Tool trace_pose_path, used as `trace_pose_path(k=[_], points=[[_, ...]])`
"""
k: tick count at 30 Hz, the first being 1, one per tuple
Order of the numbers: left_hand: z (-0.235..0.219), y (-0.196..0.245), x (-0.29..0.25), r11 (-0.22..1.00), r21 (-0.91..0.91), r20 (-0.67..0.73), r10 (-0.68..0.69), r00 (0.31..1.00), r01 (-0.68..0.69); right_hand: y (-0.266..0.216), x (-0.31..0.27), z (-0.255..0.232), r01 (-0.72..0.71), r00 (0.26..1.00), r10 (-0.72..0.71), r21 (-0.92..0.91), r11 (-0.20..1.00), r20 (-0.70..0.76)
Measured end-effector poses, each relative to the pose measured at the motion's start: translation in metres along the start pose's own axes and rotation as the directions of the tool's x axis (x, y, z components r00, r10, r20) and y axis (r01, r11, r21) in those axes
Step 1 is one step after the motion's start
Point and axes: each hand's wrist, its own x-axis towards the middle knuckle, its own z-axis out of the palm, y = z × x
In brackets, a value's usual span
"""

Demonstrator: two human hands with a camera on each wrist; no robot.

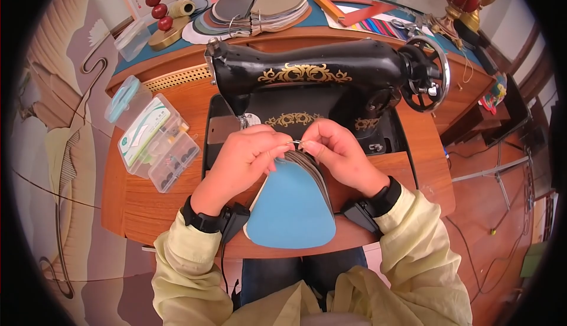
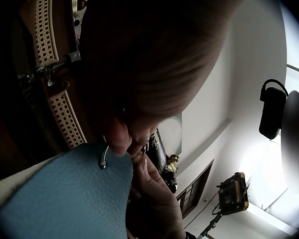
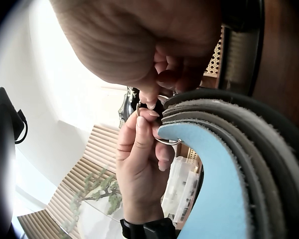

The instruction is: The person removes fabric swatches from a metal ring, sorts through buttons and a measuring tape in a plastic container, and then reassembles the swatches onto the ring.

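Note:
Both hands meet at a metal ring (image 1: 296, 142) threaded through a stack of leather swatches, a light blue one (image 1: 290, 208) on top. The left hand (image 1: 245, 157) pinches the ring's left side in the head view, the right hand (image 1: 339, 155) its right side. In the left wrist view the ring (image 2: 104, 158) passes through a hole near the blue swatch's (image 2: 74, 194) narrow end. Grey and brown swatches (image 3: 239, 129) fan behind the blue one in the right wrist view, where the left hand's (image 3: 142, 164) thumb and fingertip grip the ring. Fingers hide whether the ring is closed.
A black sewing machine (image 1: 307, 69) stands just beyond the hands. An open plastic case (image 1: 156, 143) lies at the left on the wooden table (image 1: 133, 208). Another swatch stack (image 1: 260, 10), a red frame (image 1: 363, 14) and scissors (image 1: 407, 28) lie at the back.

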Motion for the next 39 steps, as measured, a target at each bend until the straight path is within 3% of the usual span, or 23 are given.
trace_pose_path(k=[13,16,19,39], points=[[0.001,0.001,0.000,1.000,-0.014,0.003,-0.008,1.000,0.008,0.003,0.001,0.000,0.005,0.998,-0.015,-0.162,0.987,-0.061],[0.002,-0.001,0.001,0.999,-0.041,0.002,-0.027,1.000,0.027,0.007,0.002,-0.001,0.011,0.998,-0.017,-0.096,0.995,-0.054],[0.000,0.001,0.000,0.998,-0.062,0.004,-0.013,1.000,0.014,0.001,0.001,-0.002,0.027,1.000,-0.029,-0.183,0.983,-0.007],[0.000,-0.011,0.002,0.979,-0.181,0.012,-0.090,0.996,0.091,0.002,0.003,-0.005,0.032,0.999,-0.033,-0.231,0.973,-0.001]])
